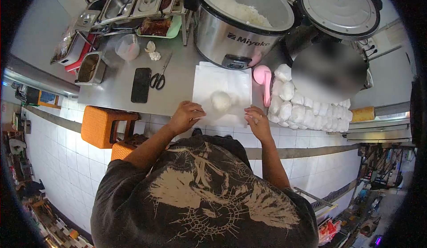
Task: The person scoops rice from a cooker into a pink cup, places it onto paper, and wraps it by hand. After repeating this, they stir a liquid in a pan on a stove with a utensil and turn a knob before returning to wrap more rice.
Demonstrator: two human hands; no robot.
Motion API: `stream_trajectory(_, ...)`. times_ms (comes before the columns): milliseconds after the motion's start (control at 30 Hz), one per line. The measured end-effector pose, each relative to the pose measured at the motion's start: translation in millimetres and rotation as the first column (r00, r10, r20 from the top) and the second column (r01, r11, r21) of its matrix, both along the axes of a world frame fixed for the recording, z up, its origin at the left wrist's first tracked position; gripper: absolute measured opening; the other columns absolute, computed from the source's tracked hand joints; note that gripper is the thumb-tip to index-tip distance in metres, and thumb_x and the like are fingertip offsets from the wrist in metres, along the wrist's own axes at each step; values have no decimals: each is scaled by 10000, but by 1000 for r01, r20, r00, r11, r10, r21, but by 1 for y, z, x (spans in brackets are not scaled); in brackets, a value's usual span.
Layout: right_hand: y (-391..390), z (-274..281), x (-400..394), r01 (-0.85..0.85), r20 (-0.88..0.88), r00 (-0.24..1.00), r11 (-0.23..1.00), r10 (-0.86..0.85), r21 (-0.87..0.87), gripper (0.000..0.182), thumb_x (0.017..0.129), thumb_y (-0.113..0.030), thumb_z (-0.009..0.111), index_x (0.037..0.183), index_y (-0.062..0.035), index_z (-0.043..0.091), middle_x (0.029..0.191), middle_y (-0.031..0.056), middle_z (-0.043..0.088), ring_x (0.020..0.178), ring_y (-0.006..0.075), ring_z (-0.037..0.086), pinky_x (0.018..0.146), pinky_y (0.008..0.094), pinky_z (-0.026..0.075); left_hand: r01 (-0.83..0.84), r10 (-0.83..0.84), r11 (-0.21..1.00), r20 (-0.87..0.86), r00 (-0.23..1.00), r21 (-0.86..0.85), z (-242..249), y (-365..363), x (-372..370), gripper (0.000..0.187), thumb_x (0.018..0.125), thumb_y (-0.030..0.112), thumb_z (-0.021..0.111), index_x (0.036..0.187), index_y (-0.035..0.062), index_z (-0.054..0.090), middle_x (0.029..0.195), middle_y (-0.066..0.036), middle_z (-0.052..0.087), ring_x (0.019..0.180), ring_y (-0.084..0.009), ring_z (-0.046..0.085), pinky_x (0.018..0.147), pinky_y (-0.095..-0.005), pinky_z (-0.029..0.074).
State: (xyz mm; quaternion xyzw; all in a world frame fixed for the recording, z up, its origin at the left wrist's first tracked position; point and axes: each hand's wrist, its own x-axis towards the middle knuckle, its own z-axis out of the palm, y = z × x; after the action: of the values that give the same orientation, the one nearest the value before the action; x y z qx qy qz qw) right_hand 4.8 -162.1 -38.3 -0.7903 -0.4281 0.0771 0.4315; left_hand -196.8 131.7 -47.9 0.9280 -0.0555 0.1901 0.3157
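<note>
A rounded mound of white rice [221,101] sits on white paper sheets [209,80] at the front edge of the steel counter. My left hand [188,116] pinches the paper's left front corner, and my right hand [256,117] pinches its right front corner. Just right of the paper lies a pink scoop [263,81]. Beyond it, many white wrapped bundles [299,112] are stacked. Behind the paper stands the big open rice cooker [235,39], with white rice [238,10] inside.
On the counter [118,74] to the left lie a black phone [141,85], scissors [158,80] and a plastic cup [127,48]. Metal food trays [120,4] stand at the back left. A second cooker's lid [340,6] is at the back right. An orange stool [100,126] stands below left.
</note>
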Motion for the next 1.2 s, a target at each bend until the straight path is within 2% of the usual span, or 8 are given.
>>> stream_trajectory(167,17,-15,16,224,-260,935,970,-241,-95,161,890,-139,703,1010,-33,685,946,161,721,934,332,689,848,410,535,-303,252,827,-170,953,-474,-31,-17,23,144,953,76,610,1049,18,699,914,-159,713,854,-348,683,835,-460,536)
stream_trajectory(300,49,-27,36,312,45,950,937,-309,-160,218,877,-164,718,1041,-28,670,860,164,719,763,350,697,709,427,535,-571,427,747,-412,805,-342,-33,-12,48,157,943,119,598,976,-9,681,897,-221,702,802,-378,693,753,-457,547)
stream_trajectory(467,57,-62,38,348,108,935,930,-337,-116,229,859,-161,701,1048,-36,664,989,181,686,892,386,652,775,454,501,-617,485,758,-448,751,-214,-67,-12,54,206,898,201,634,913,1,682,886,-243,696,808,-401,690,741,-477,544)
stream_trajectory(600,56,-32,1,367,443,828,930,-344,36,231,842,-127,667,1052,-32,656,1083,177,637,1034,393,586,909,505,447,-600,482,792,-491,726,-110,-48,-9,57,179,876,178,629,927,15,684,866,-225,695,813,-400,687,771,-480,548)
stream_trajectory(667,51,-56,-13,-40,289,957,998,23,53,294,856,-77,607,1139,-16,656,1208,167,630,1152,372,570,1032,494,416,-562,465,827,-525,713,-30,-46,-1,63,210,856,160,631,1012,28,680,911,-200,687,860,-404,674,819,-461,544)
stream_trajectory(767,63,-43,-42,-70,350,928,982,129,-176,462,887,-80,578,1346,-29,570,1377,166,556,1288,359,509,1124,492,367,-576,571,813,-312,759,86,-35,12,98,342,866,183,653,1172,33,624,1125,-181,625,1034,-389,622,918,-476,511)
stream_trajectory(967,62,-16,-46,-69,299,941,955,159,-288,558,871,-119,633,1409,-39,511,1469,161,461,1366,366,420,1143,492,337,-286,552,818,-542,634,499,-33,41,168,437,897,252,669,1270,45,578,1348,-135,475,1275,-339,458,1002,-612,393)
stream_trajectory(1200,99,14,13,-144,378,903,974,201,-175,538,802,-81,724,1317,-30,578,1419,164,500,1324,385,457,1128,473,344,-184,276,951,-415,867,248,24,22,138,287,860,144,699,1120,88,594,1048,-95,653,1057,-314,622,929,-566,416)
